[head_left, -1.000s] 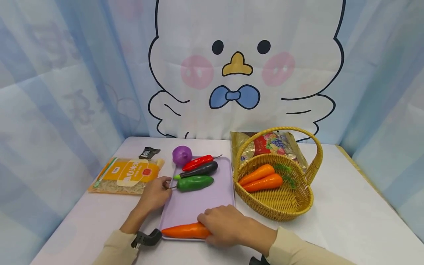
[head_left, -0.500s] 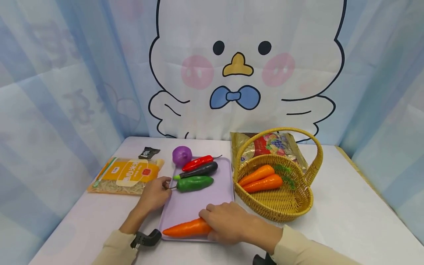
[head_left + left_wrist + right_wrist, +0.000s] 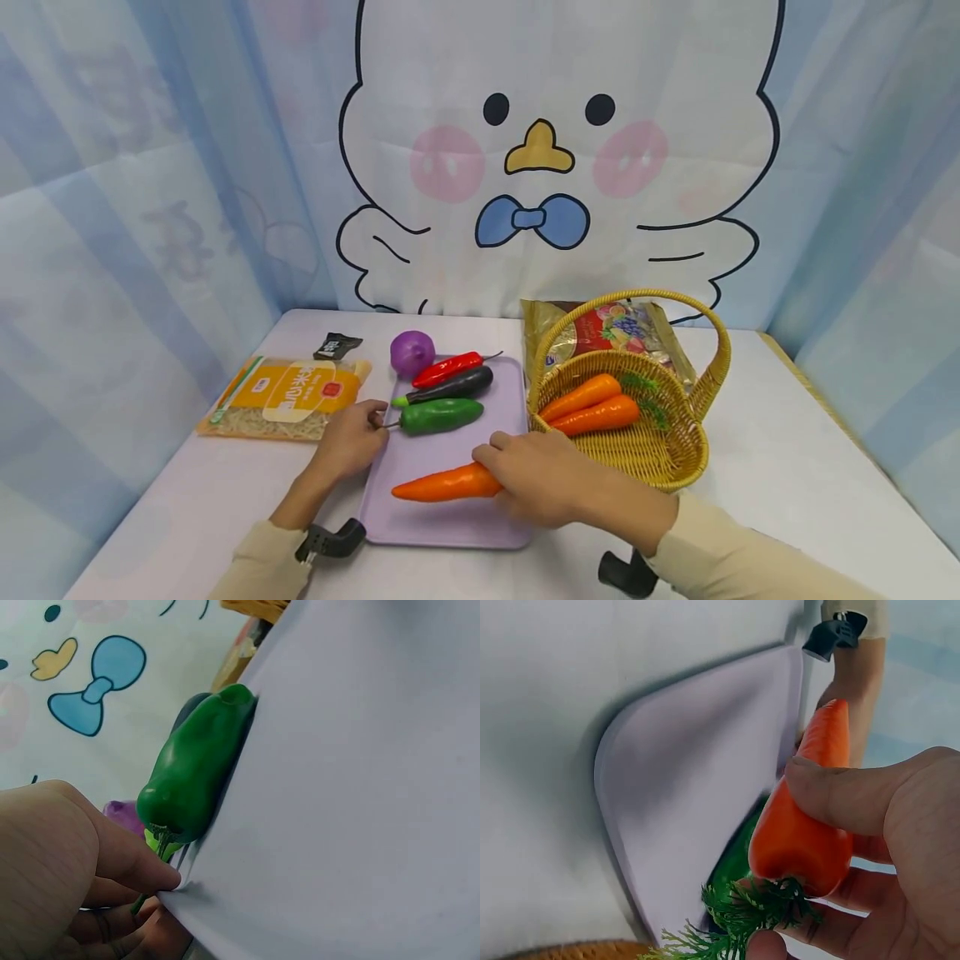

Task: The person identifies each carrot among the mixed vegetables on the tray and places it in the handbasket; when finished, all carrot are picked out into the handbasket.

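Observation:
My right hand [image 3: 543,479] grips an orange carrot [image 3: 450,483] near its leafy end, thumb across the body, and holds it raised over the lilac tray [image 3: 420,529]. In the right wrist view its green leaves [image 3: 754,911] hang below the fingers. At the tray's left edge, my left hand [image 3: 352,437] pinches the rim between thumb and fingers. The stem of a green pepper [image 3: 199,765] passes beside that thumb. On the tray behind the pepper lie a dark eggplant [image 3: 453,383] and a red chili pepper [image 3: 450,368], with a purple onion [image 3: 412,353] at the back left corner.
Right of the tray stands a wicker basket [image 3: 697,454] with a tall handle and two carrots [image 3: 596,404] inside. Behind it leans a gold package [image 3: 611,323]. An orange-and-clear bag [image 3: 292,398] lies on the left, near a small black packet [image 3: 337,346].
My right hand has lifted the carrot off the front of the tray and moved it away from me and to the right. The left hand stays at the rim.

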Motion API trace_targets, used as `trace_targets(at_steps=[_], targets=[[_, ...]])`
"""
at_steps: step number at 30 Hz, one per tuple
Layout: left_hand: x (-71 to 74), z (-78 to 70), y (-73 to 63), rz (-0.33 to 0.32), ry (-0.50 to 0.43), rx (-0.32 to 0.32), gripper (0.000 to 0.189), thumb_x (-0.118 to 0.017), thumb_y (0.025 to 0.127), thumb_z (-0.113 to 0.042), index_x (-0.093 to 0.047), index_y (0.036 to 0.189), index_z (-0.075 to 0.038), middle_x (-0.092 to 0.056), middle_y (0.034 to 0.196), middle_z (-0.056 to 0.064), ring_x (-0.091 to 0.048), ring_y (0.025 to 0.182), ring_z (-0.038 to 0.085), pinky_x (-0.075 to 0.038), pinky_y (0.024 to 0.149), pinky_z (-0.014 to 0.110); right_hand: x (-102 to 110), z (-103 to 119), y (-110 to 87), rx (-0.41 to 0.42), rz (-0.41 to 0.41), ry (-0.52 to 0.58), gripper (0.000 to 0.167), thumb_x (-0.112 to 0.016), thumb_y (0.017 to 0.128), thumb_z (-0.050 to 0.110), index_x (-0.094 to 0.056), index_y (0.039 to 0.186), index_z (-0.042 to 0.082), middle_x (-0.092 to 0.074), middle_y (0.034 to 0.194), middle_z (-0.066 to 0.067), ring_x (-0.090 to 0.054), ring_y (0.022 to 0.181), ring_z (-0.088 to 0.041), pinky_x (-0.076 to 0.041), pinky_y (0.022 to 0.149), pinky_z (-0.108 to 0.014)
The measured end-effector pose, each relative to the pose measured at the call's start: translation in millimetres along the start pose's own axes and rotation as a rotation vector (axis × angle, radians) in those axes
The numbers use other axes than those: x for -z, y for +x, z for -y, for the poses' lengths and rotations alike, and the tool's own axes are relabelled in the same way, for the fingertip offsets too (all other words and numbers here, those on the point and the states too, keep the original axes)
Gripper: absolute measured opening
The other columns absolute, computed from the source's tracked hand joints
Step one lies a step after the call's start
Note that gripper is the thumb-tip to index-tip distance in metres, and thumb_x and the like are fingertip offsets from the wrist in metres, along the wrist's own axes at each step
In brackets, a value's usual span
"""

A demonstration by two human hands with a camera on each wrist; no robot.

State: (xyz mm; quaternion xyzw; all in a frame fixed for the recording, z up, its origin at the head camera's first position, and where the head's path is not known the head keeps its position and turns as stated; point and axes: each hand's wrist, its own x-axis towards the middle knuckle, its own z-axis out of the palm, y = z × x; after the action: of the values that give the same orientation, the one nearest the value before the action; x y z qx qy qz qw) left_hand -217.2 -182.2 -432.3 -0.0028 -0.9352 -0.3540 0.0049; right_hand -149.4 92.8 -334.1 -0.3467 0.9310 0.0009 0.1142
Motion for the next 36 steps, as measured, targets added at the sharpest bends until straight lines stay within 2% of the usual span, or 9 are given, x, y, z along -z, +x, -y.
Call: trace_targets(at_steps=[9, 14, 20, 27, 32, 36], targets=[[-0.4, -0.3, -0.2, 0.006, -0.002, 0.007, 0.045, -0.063, 0.086, -0.003, -0.063, 0.129, 0.007, -0.066, 0.094, 0.010, -0.056, 0.077, 0.021, -0.052, 0.070, 0.033, 15.6, -22.7, -16.0, -0.071, -0.016, -0.007, 0.045, -0.077, 0.088, 0.029, -0.062, 0.130, 0.020, -0.057, 0.101, 0.007, -0.055, 0.083, -0.013, -0.051, 0.074, -0.036], [-0.4, -0.1, -0.4, -0.001, 0.005, 0.002, 0.044, -0.063, 0.085, -0.003, -0.063, 0.128, 0.006, -0.066, 0.093, 0.009, -0.056, 0.078, 0.022, -0.052, 0.072, 0.034, 25.5, -35.0, -26.2, -0.108, -0.028, -0.007, 0.039, -0.077, 0.088, 0.027, -0.061, 0.124, 0.020, -0.055, 0.099, 0.009, -0.054, 0.084, -0.013, -0.050, 0.075, -0.038], [0.3, -0.1, -0.3, 0.004, -0.005, 0.003, 0.044, -0.063, 0.086, -0.003, -0.063, 0.129, 0.007, -0.066, 0.094, 0.009, -0.056, 0.079, 0.022, -0.052, 0.072, 0.034, 35.5, -47.8, -37.2, -0.148, 0.004, 0.019, 0.032, -0.075, 0.090, 0.023, -0.059, 0.118, 0.020, -0.054, 0.093, 0.010, -0.052, 0.080, -0.014, -0.048, 0.075, -0.036], [1.1, 0.3, 0.1, 0.004, -0.007, 0.012, 0.044, -0.063, 0.086, -0.003, -0.063, 0.130, 0.007, -0.066, 0.094, 0.009, -0.056, 0.078, 0.022, -0.052, 0.071, 0.033, 40.6, -65.3, -48.4, -0.189, 0.014, 0.050, 0.036, -0.076, 0.090, 0.019, -0.058, 0.121, 0.017, -0.058, 0.095, 0.006, -0.053, 0.084, -0.018, -0.049, 0.077, -0.040], [0.7, 0.0, 0.5, 0.006, -0.005, 0.010, 0.045, -0.063, 0.086, -0.003, -0.063, 0.129, 0.007, -0.066, 0.094, 0.009, -0.056, 0.078, 0.022, -0.051, 0.070, 0.033, 43.0, -78.8, -55.8, -0.256, 0.061, 0.099, 0.044, -0.078, 0.084, 0.009, -0.056, 0.121, 0.016, -0.056, 0.092, 0.003, -0.052, 0.082, -0.020, -0.048, 0.077, -0.039], [-0.1, -0.5, 0.7, 0.010, -0.008, 0.018, 0.045, -0.063, 0.086, -0.003, -0.063, 0.130, 0.006, -0.066, 0.095, 0.009, -0.056, 0.078, 0.022, -0.051, 0.070, 0.033, 44.4, -91.8, -60.0, -0.281, 0.085, 0.124, 0.043, -0.075, 0.084, 0.005, -0.053, 0.120, 0.013, -0.054, 0.092, 0.000, -0.052, 0.081, -0.020, -0.046, 0.074, -0.037]])
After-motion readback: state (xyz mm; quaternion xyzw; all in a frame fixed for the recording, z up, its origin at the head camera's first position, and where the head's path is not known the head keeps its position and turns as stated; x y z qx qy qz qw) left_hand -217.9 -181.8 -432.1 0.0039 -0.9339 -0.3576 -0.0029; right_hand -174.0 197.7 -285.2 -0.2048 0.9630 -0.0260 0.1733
